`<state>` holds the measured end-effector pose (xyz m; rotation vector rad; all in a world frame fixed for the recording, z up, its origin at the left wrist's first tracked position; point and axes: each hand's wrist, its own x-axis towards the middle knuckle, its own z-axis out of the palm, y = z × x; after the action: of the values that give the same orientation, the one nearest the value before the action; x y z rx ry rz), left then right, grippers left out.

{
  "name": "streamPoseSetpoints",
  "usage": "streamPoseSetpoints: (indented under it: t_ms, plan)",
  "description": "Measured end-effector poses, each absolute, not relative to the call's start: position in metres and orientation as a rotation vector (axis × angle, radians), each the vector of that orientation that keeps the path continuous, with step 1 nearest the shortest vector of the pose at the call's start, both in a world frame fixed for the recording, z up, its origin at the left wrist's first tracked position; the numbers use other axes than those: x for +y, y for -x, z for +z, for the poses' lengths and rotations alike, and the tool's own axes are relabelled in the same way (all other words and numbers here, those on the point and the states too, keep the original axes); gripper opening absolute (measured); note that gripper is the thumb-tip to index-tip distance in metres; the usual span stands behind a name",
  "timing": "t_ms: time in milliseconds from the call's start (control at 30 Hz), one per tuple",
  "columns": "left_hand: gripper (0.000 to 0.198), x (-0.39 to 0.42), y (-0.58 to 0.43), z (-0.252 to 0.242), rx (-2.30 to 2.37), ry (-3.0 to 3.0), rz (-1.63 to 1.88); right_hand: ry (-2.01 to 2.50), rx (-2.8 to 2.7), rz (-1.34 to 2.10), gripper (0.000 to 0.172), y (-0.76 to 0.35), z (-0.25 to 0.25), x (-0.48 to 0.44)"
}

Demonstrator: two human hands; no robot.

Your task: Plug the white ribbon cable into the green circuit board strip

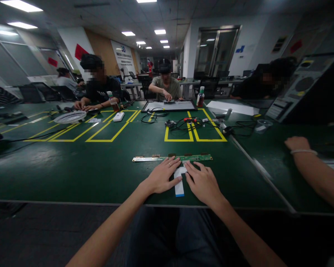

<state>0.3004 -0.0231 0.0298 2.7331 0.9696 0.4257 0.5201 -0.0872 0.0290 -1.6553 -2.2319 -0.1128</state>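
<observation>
A long, narrow circuit board (147,159) lies crosswise on the green table, white toward the left and green at the right. A white flat ribbon cable (179,187) with a blue end runs from the board's middle toward me, bent near its top. My left hand (163,176) rests with fingers stretched out, fingertips at the board's near edge and thumb over the cable's side. My right hand (203,182) lies palm down, fingers apart, with fingertips at the cable's upper end by the board. The cable's join to the board is partly hidden by fingers.
Yellow tape outlines (179,140) mark the table (100,170). Black cables (180,126), a bottle (200,97), a clear plastic cup (263,127) and a computer case (303,87) stand or lie beyond. A neighbour's arm (317,170) reaches in at right; other people sit opposite.
</observation>
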Motion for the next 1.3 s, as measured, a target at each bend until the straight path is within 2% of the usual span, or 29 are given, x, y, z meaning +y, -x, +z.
streamPoseSetpoints:
  t_ms: [300, 1300]
  plan:
    - [0.067, -0.0221, -0.3026, 0.0285, 0.982, -2.731, 0.440, 1.642, -2.273, -0.154, 0.049, -0.5179, 0.0272, -0.0883]
    - [0.070, -0.0238, -0.3015, 0.0282, 0.996, -2.748, 0.396, 1.650, -2.253, -0.129, 0.048, -0.5158, 0.0316, -0.0879]
